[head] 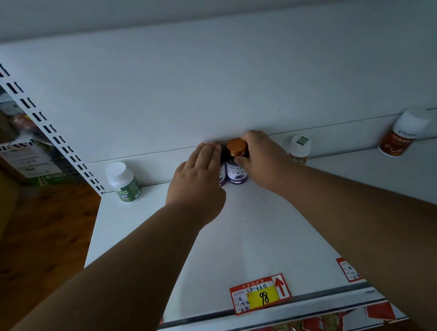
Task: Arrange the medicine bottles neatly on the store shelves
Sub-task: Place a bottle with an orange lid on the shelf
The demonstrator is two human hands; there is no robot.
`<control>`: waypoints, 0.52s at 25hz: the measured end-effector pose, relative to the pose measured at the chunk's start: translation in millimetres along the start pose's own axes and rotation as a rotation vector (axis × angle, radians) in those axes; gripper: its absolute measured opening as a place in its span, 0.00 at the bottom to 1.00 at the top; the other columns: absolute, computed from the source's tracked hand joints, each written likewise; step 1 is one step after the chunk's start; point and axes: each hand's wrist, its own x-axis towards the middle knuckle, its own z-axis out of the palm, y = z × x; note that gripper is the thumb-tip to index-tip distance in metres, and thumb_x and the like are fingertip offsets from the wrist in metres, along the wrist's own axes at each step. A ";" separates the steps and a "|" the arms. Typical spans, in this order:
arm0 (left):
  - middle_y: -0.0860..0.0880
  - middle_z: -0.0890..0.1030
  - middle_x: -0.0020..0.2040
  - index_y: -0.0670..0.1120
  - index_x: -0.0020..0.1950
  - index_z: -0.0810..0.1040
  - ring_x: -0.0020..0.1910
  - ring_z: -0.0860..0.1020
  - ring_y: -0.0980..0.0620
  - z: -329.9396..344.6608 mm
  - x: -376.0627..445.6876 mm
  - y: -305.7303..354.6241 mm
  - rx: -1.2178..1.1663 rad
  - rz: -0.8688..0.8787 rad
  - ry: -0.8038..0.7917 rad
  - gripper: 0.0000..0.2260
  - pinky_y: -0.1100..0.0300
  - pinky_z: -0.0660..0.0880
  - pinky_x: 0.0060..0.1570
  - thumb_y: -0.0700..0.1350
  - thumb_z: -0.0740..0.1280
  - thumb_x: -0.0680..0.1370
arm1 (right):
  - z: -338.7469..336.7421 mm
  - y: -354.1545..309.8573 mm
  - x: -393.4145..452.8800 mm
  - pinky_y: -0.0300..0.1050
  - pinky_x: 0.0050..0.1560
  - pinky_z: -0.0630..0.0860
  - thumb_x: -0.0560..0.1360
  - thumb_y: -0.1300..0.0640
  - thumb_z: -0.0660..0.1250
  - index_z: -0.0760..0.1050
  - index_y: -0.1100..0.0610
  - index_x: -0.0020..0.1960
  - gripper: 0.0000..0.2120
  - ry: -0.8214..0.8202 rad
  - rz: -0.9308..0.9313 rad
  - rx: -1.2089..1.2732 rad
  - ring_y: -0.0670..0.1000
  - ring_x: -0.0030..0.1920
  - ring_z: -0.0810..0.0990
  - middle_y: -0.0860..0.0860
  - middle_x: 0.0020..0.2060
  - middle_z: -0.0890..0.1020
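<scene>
Price tag [260,293]: red and yellow, marked 98, fixed to the near edge of the shelf [250,231]; a second tag [349,269] sits to its right, partly behind the right forearm.
Shelf: white, flat; both forearms reach across it toward the far back panel [226,78].
Left hand [195,180]: at the far middle of the shelf, fingers fairly straight, laid over a bottle of which only a purple label strip [222,174] shows.
Right hand [263,158]: fingers curled round the purple bottle [237,172], thumb at its front below the orange cap [236,146].
Purple bottle: upright, against the back panel, touching or just beside the hidden bottle on its left.
Green bottle [124,181]: white cap, upright, far left of the shelf, well apart from the hands.
White bottle [299,148]: just right of the right hand, partly hidden by it.
Red bottle [400,136]: white cap, far right, leaning against the back panel.
Upright [38,116]: slotted, at the left; boxes [24,158] beyond it.
</scene>
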 end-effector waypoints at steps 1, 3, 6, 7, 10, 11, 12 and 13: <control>0.50 0.54 0.80 0.46 0.80 0.51 0.79 0.49 0.52 -1.6 1.0 0.4 0.005 0.000 0.001 0.36 0.59 0.50 0.73 0.43 0.61 0.74 | -0.5 -2.1 -0.5 0.45 0.46 0.66 0.78 0.54 0.67 0.69 0.61 0.62 0.17 -0.002 0.002 -0.011 0.60 0.55 0.77 0.59 0.59 0.74; 0.50 0.54 0.80 0.46 0.80 0.51 0.79 0.49 0.51 -4.1 0.8 3.2 0.017 0.007 0.005 0.36 0.59 0.49 0.74 0.43 0.62 0.74 | -3.0 -5.4 -7.5 0.47 0.47 0.69 0.78 0.53 0.68 0.68 0.62 0.63 0.19 0.021 0.006 -0.032 0.62 0.56 0.77 0.60 0.60 0.73; 0.48 0.56 0.79 0.45 0.79 0.54 0.79 0.49 0.50 -4.9 -18.6 12.4 0.004 -0.014 0.091 0.35 0.57 0.47 0.74 0.43 0.62 0.73 | -7.1 -5.0 -31.8 0.52 0.54 0.72 0.76 0.53 0.70 0.68 0.63 0.64 0.23 0.089 -0.035 -0.045 0.64 0.58 0.75 0.62 0.60 0.73; 0.47 0.59 0.78 0.44 0.78 0.57 0.79 0.51 0.49 -5.4 -33.0 17.2 -0.016 -0.032 0.123 0.34 0.56 0.48 0.74 0.42 0.63 0.73 | -9.8 -4.7 -42.6 0.52 0.56 0.72 0.76 0.53 0.70 0.68 0.62 0.65 0.24 0.096 -0.059 -0.057 0.63 0.59 0.75 0.62 0.60 0.72; 0.46 0.64 0.76 0.45 0.76 0.62 0.77 0.56 0.47 -0.7 -91.8 41.0 -0.050 -0.077 0.162 0.31 0.52 0.53 0.74 0.44 0.66 0.73 | -18.1 -3.6 -79.0 0.51 0.57 0.71 0.77 0.51 0.68 0.68 0.60 0.67 0.23 0.097 -0.146 -0.118 0.60 0.60 0.73 0.60 0.62 0.72; 0.46 0.65 0.76 0.45 0.76 0.63 0.77 0.58 0.46 1.5 -112.3 52.4 -0.052 -0.097 0.149 0.30 0.51 0.54 0.74 0.45 0.67 0.74 | -19.8 -4.0 -93.3 0.51 0.57 0.71 0.77 0.50 0.67 0.68 0.58 0.68 0.23 0.088 -0.174 -0.137 0.60 0.61 0.73 0.59 0.62 0.71; 0.47 0.65 0.76 0.46 0.75 0.64 0.76 0.59 0.46 3.7 -132.9 64.3 -0.057 -0.118 0.123 0.30 0.50 0.56 0.73 0.46 0.67 0.75 | -20.2 -4.0 -110.4 0.52 0.58 0.72 0.78 0.50 0.67 0.68 0.57 0.68 0.22 0.076 -0.203 -0.138 0.59 0.61 0.73 0.58 0.63 0.71; 0.47 0.66 0.75 0.47 0.75 0.64 0.76 0.61 0.46 5.7 -151.2 73.9 -0.072 -0.133 0.105 0.29 0.49 0.57 0.73 0.47 0.68 0.75 | -20.4 -4.6 -128.2 0.53 0.58 0.73 0.77 0.50 0.67 0.68 0.57 0.68 0.22 0.067 -0.226 -0.129 0.59 0.61 0.73 0.58 0.63 0.71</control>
